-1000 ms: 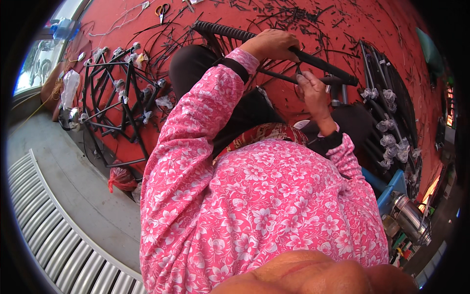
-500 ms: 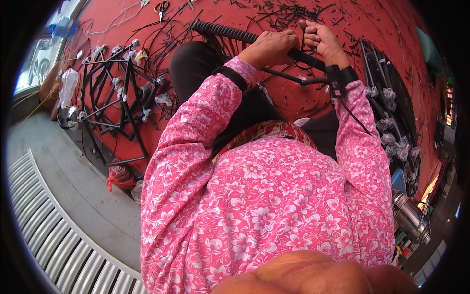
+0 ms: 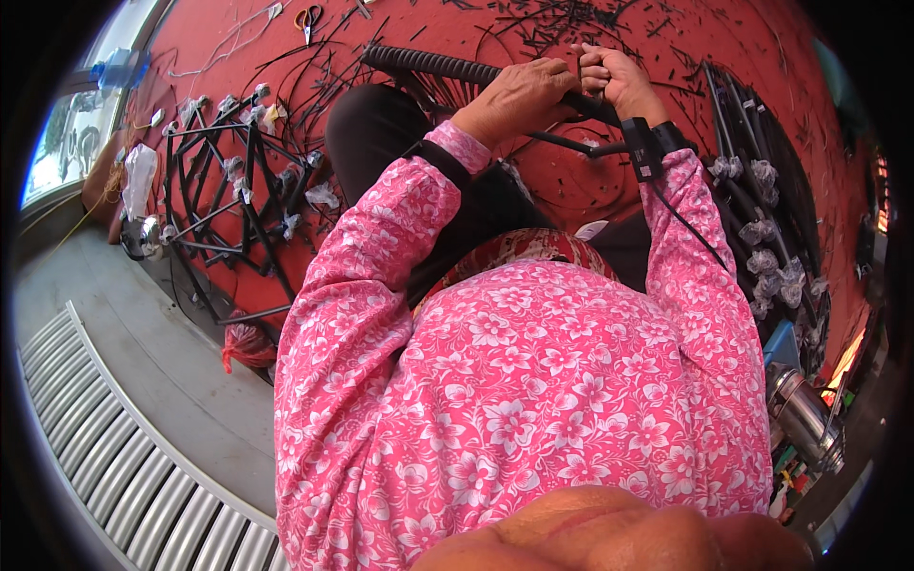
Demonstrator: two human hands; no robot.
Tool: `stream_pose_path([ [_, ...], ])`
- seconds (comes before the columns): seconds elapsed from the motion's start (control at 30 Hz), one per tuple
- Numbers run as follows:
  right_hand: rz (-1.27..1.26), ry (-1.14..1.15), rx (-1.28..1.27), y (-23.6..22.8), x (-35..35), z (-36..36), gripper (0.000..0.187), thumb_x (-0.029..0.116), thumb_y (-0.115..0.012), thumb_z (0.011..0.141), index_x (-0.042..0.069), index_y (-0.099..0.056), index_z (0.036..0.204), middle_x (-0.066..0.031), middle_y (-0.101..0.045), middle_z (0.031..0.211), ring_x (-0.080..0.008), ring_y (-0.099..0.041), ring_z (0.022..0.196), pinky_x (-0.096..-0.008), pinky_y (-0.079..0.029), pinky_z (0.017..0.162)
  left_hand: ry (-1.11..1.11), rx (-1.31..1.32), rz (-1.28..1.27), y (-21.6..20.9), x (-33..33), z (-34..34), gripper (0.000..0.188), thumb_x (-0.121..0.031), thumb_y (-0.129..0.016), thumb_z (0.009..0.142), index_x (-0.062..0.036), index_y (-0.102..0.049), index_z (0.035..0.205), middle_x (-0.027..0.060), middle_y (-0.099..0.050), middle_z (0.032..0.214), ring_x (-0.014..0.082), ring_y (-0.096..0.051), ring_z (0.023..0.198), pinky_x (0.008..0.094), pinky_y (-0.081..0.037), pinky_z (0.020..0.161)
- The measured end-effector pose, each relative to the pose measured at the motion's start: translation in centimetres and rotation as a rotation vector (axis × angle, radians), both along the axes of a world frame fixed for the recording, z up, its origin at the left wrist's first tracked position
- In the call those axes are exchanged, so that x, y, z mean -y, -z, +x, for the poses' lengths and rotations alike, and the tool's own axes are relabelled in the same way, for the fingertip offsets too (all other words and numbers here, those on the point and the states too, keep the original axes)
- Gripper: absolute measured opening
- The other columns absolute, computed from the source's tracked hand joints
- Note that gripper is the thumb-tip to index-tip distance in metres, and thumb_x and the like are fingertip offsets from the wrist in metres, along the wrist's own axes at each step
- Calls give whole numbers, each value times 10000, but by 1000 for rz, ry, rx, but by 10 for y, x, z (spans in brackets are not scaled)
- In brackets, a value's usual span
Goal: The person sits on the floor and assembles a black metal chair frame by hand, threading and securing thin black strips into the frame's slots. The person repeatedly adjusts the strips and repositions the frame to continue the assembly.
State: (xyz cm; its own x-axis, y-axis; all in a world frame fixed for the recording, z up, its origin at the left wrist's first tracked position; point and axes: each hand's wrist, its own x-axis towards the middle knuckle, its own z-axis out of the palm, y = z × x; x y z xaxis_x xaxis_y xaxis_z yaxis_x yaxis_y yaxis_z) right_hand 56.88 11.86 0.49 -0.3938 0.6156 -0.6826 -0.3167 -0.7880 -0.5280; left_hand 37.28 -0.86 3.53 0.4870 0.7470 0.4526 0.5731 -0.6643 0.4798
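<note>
Both hands are now closing together on the black bar [image 3: 581, 143] at the far side of the red floor [image 3: 743, 57]. The left hand [image 3: 519, 95] is gripping it just beside the ribbed sleeve [image 3: 428, 65], and the right hand [image 3: 614, 81], lower a second ago, is clenching a fist around it, so the work seems to be moving to that spot.

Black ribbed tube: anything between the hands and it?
Nothing visible. The left hand lies over the black ribbed tube with fingers wrapped on it, and the right hand is closed around it right beside the left. Both are in direct contact; the loose black offcuts lie beyond on the red mat.
</note>
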Motion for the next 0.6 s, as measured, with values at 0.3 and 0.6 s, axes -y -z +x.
stream_pose_path([
  [0.3, 38, -8, -139, 0, 0, -2, 206, 200, -581, 1048, 7, -585, 1121, 52, -488, 714, -37, -369, 482, -203, -330, 435, -2, -223, 162, 16, -4, 9, 290, -265, -732, 853, -65, -615, 1028, 90, -605, 935, 272, -654, 924, 403, -527, 792],
  [0.6, 591, -298, -487, -181, 56, 106, 303, 286, -590, 1042, 2, -588, 1145, 32, -450, 752, -42, -408, 569, -206, -353, 521, -206, -229, 153, 1, -63, -8, 373, -428, -686, 916, -130, -665, 1141, 80, -685, 1012, 296, -699, 935, 428, -552, 736],
])
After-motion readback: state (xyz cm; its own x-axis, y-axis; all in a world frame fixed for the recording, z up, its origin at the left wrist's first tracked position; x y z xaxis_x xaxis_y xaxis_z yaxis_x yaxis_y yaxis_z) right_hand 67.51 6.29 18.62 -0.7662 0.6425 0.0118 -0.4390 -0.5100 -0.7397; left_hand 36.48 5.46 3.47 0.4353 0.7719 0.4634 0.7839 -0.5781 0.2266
